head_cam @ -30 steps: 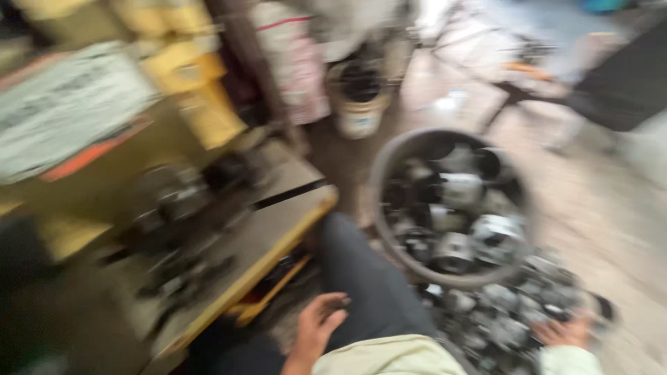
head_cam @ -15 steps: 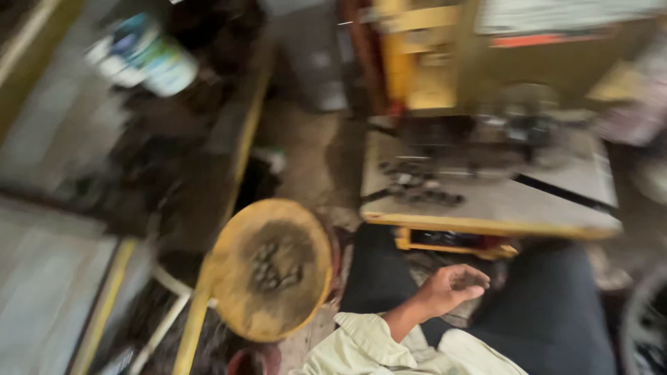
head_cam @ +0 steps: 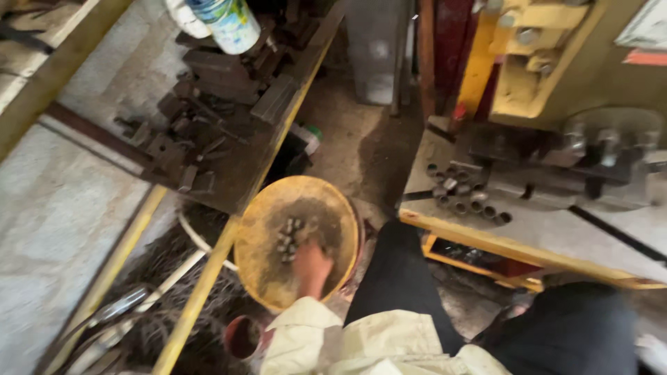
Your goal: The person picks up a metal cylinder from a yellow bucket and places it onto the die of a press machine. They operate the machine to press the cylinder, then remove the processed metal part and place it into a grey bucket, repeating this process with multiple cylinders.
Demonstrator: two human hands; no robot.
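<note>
Grimy concrete workshop floor (head_cam: 361, 139), with a yellow-edged shelf of dark metal blocks (head_cam: 208, 132) at left and a yellow press machine (head_cam: 542, 69) over a worktable (head_cam: 556, 229) of small metal rings (head_cam: 462, 198) at right. Left hand (head_cam: 311, 267) reaches into a round yellow basin (head_cam: 278, 278), dusty inside, sitting on the floor beside the person's dark-trousered knee; fingers rest just below a cluster of small grey cylindrical parts (head_cam: 290, 238), curl blurred, cannot tell if gripping. Right hand not in view.

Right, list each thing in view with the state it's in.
Left hand: reaching into the bowl, fingers at the metal pieces.
Yellow bowl: upright, nearly empty, dusty.
Small metal pieces: clustered on the bowl's bottom.
Metal rings: loose on the machine table.
Right hand: not visible.
</note>
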